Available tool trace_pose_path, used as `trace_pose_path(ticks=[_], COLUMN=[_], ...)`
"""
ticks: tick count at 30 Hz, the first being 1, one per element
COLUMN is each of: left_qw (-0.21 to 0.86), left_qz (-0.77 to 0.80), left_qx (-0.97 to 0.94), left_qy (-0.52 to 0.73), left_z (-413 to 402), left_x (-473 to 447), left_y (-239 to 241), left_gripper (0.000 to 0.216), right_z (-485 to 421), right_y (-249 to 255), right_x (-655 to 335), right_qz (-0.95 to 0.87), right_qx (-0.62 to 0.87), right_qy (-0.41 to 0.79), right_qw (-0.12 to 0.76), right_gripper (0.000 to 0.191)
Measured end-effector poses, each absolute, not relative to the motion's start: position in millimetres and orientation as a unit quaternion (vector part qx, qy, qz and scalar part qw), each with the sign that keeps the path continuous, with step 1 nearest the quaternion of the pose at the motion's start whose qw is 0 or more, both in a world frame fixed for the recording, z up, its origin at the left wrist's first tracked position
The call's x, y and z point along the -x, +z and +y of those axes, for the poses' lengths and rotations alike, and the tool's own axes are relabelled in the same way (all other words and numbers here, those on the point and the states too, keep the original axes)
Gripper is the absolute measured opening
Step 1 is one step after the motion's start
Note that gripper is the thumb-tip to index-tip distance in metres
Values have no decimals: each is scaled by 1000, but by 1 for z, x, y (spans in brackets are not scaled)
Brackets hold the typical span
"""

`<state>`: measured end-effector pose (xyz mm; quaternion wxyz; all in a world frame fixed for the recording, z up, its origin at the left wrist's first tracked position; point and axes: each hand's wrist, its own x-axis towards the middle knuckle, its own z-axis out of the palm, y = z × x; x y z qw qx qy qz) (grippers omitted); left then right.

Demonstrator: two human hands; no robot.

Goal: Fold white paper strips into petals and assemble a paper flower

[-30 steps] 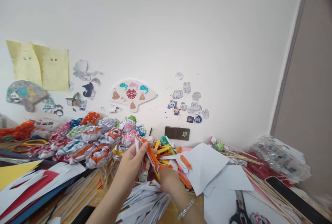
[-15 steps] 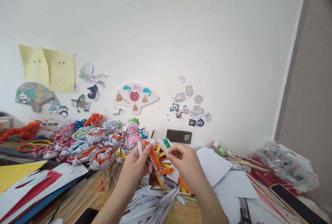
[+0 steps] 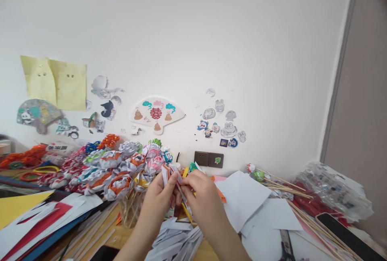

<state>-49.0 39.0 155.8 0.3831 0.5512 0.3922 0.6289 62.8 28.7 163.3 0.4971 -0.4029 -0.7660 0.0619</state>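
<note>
My left hand [image 3: 159,199] grips a small bundle of folded paper strips [image 3: 171,174], orange and white, held upright above the desk. My right hand [image 3: 203,200] meets it from the right, fingertips pinched on the same bundle. Below the hands lies a heap of white folded strips [image 3: 175,241]. More orange and yellow strips [image 3: 219,193] lie just behind my right hand.
A bunch of paper flowers on sticks [image 3: 121,164] stands in a glass left of the hands. White sheets [image 3: 244,196], wooden skewers [image 3: 302,208], scissors [image 3: 286,245], a phone [image 3: 347,230] and a plastic bag [image 3: 332,190] lie right. Coloured paper [image 3: 33,216] lies left. Wall socket [image 3: 208,159] behind.
My right hand rose from the strip pile with a white strip, then closed in on the bundle in my left hand. The view shifted slightly.
</note>
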Motion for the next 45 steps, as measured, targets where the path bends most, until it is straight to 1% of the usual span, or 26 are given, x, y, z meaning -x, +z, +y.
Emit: trace_pose_path(ticks=[4, 6, 12, 14, 16, 18, 20, 23, 30, 32, 39, 45], left_qw=[384, 389, 442, 463, 480, 487, 485, 483, 460, 472, 519, 498], left_qz=[396, 395, 342, 326, 320, 316, 314, 309, 308, 287, 237, 234], left_qx=[-557, -554, -525, -505, -485, -470, -463, -462, -461, -452, -459, -437], left_qy=[622, 621, 642, 651, 657, 665, 672, 677, 693, 701, 681, 711], left_z=[38, 39, 46, 50, 52, 53, 52, 50, 54, 53, 47, 47], left_x=[49, 49, 53, 54, 54, 54, 54, 55, 56, 56, 55, 56], left_y=[156, 156, 150, 146, 144, 144, 146, 147, 145, 145, 148, 145], left_gripper=[39, 38, 35, 36, 37, 36, 36, 35, 34, 33, 35, 30], right_z=[27, 27, 30, 30, 31, 31, 32, 31, 31, 31, 26, 21], right_y=[163, 163, 163, 162, 161, 160, 157, 154, 155, 155, 148, 149], right_x=[-65, -66, -72, -73, -71, -67, -62, -55, -55, -56, -50, -51], right_qz=[-775, -778, -747, -741, -742, -739, -735, -738, -734, -731, -750, -746], right_qx=[403, 400, 421, 435, 442, 447, 452, 448, 442, 438, 424, 411], right_qy=[43, 52, 129, 168, 212, 231, 215, 159, 104, 89, 1, -55], right_qw=[484, 482, 498, 483, 458, 448, 458, 478, 506, 515, 507, 522], right_gripper=[22, 21, 15, 17, 22, 23, 20, 19, 25, 26, 22, 22])
